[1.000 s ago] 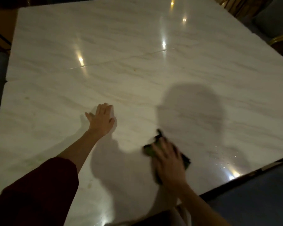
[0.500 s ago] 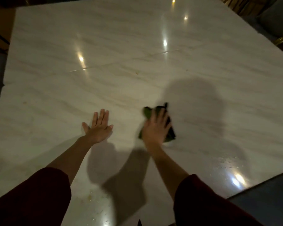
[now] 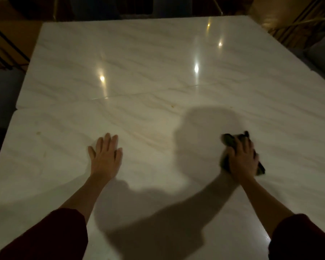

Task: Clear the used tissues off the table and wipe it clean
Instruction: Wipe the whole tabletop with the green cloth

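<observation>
A large white marble table [image 3: 158, 59] fills the view. My right hand [image 3: 242, 158] presses a dark green cloth [image 3: 230, 140] flat against the tabletop at the right, fingers spread over it; the cloth sticks out past my fingertips and at the heel of the hand. My left hand [image 3: 105, 156] lies flat on the bare marble at the left, fingers straight and together, holding nothing. No tissues show on the table. My shadow falls across the marble between and below the hands.
A seam [image 3: 148, 93] crosses the tabletop. Small yellowish spots [image 3: 173, 105] sit near the seam, and a faint stain [image 3: 38, 132] marks the left side. Dark chairs [image 3: 321, 51] stand at the right and far edges. A black wire rack [image 3: 2, 53] is at the left.
My right hand has swept the cloth from near the front edge out across the table, then to the right. The left hand has stayed flat on the marble. The view has tilted up toward the far edge.
</observation>
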